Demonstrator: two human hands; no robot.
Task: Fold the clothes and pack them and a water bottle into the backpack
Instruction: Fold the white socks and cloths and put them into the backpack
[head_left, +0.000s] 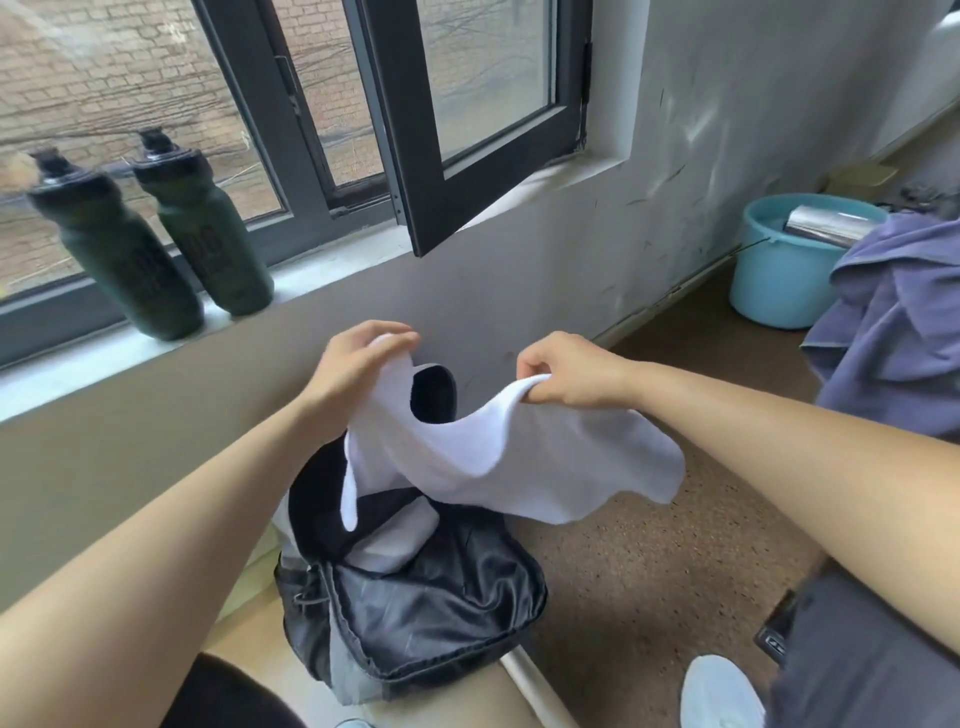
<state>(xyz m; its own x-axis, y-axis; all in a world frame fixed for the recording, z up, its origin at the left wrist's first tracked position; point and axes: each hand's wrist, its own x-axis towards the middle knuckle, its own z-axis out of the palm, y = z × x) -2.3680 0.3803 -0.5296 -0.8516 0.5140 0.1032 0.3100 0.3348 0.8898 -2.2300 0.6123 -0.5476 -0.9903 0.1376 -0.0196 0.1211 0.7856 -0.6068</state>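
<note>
A white garment (519, 457) hangs in the air over the open black backpack (441, 608). My left hand (358, 364) pinches its upper left corner and my right hand (566, 371) pinches its top edge on the right. The cloth sags between them, with one end trailing down into the bag's mouth. More white fabric (395, 540) lies inside the backpack. Two dark green water bottles (119, 249) (213, 234) stand on the windowsill at the upper left, well beyond my hands.
A purple-blue garment (893, 322) is draped at the right. Behind it a light blue bucket (779, 275) sits on the brown floor by the wall. A dark window sash (467, 135) swings inward above the backpack. A white shoe (722, 691) shows at the bottom right.
</note>
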